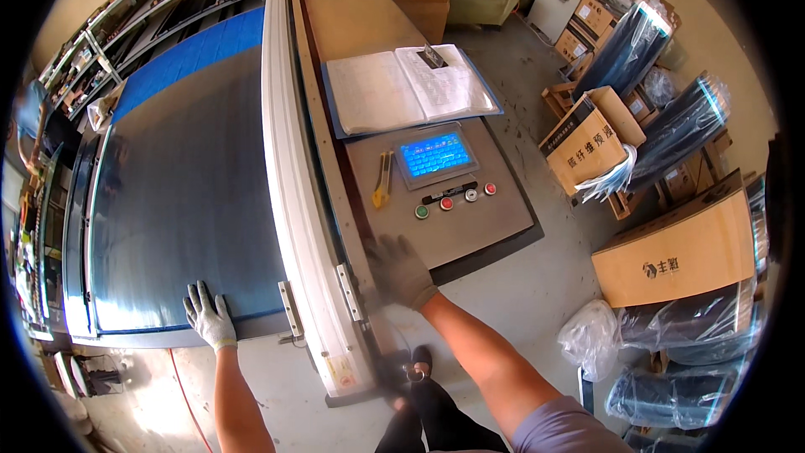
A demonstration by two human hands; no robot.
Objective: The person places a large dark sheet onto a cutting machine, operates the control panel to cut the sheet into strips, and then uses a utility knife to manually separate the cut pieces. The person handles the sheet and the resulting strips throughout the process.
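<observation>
My left hand [210,316], in a pale work glove, lies flat with fingers spread on the near edge of a dark, glossy sheet [184,193] covering the cutting table. My right hand [402,273], in a darker-looking glove, is at the near left corner of the grey control panel [453,235]. It is blurred by motion, but its fingers look stretched out and nothing shows in them. On the panel are a lit blue touchscreen [434,154], a yellow utility knife [383,180], a black marker [450,193] and several round buttons [447,203].
A long white machine beam [289,159] runs between sheet and panel. Behind the screen lies an open binder [369,92] of papers. Cardboard boxes [679,243] and plastic-wrapped dark rolls [679,134] stand at the right. Another person [42,122] is at the far left, near metal shelves [105,54].
</observation>
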